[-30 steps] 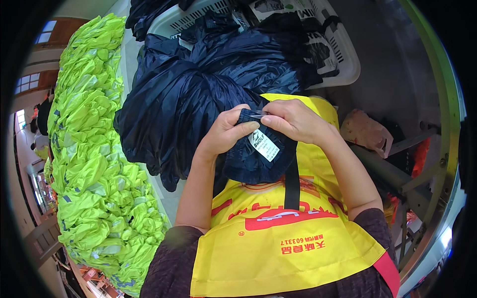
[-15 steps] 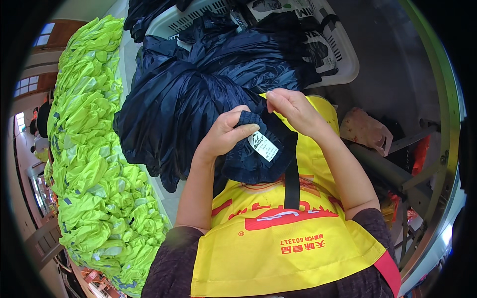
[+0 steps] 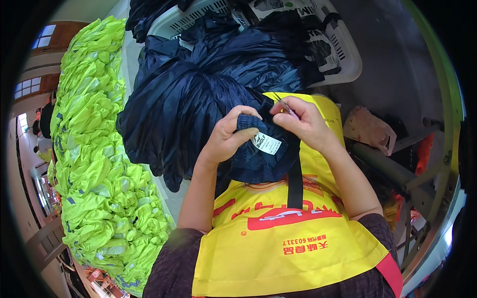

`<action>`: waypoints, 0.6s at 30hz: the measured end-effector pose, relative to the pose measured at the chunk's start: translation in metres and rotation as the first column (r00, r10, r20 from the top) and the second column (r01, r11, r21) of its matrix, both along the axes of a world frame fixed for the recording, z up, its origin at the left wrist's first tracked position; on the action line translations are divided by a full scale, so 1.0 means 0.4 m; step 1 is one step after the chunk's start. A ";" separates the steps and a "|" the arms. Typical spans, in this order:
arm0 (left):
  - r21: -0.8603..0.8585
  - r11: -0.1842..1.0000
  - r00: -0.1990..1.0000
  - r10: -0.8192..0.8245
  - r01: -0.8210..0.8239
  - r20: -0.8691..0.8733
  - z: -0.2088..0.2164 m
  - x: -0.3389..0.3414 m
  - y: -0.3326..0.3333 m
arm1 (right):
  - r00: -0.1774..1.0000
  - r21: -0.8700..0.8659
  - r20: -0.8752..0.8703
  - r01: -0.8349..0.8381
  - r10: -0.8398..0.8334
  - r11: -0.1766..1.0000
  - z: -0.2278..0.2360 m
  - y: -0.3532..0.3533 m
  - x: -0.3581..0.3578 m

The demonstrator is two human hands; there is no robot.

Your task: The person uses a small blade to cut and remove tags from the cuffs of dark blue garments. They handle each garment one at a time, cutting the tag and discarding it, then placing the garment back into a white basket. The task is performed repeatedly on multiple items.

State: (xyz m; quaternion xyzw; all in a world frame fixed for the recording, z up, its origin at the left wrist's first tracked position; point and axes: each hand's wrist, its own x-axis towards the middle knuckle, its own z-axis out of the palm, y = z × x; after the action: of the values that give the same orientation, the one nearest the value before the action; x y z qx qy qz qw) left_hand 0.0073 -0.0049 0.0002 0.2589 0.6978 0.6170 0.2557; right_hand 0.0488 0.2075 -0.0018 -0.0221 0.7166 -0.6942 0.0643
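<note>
My left hand (image 3: 229, 135) pinches the gathered elastic edge of a dark navy garment (image 3: 258, 166), thumb on top. A white label (image 3: 267, 143) sewn inside that edge faces up, just beside the thumb. Small thread snips (image 3: 286, 107) are gripped in my right hand (image 3: 309, 123), their thin blades pointing up and left, a little apart from the elastic edge. The rest of the navy garment spreads in shiny folds beyond my hands and merges with other navy cloth, so where it ends cannot be made out.
A white plastic basket (image 3: 352, 69) with navy cloth and printed packages stands at the far side. Along the left runs a long heap of neon-yellow garments (image 3: 99, 149). Metal framework (image 3: 422, 184) and a crumpled pale bag (image 3: 370, 130) lie to the right. I wear a yellow apron (image 3: 278, 258).
My right hand has turned, so the snips' blades now show above the fingers. The left hand keeps its hold, with the garment's edge and label slightly shifted.
</note>
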 end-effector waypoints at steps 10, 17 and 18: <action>-0.104 0.993 0.971 -0.070 0.047 -0.228 0.000 -0.003 0.008 | 0.956 0.131 -0.266 0.166 -0.126 0.978 0.016 -0.084 -0.005; -0.045 0.999 0.996 -0.032 0.029 -0.081 -0.007 0.003 0.005 | 0.883 0.300 -0.459 0.259 -0.099 0.918 0.051 -0.062 -0.047; -0.041 0.999 0.999 -0.026 0.025 -0.046 -0.009 0.003 0.001 | 0.936 0.212 -0.329 0.201 -0.124 0.956 0.052 -0.052 -0.053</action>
State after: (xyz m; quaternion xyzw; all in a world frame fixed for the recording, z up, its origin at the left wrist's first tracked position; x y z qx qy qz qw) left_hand 0.0086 -0.0047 -0.0035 0.2768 0.7124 0.5934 0.2524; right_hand 0.0274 0.1866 0.0191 -0.0637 0.7965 -0.5920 -0.1056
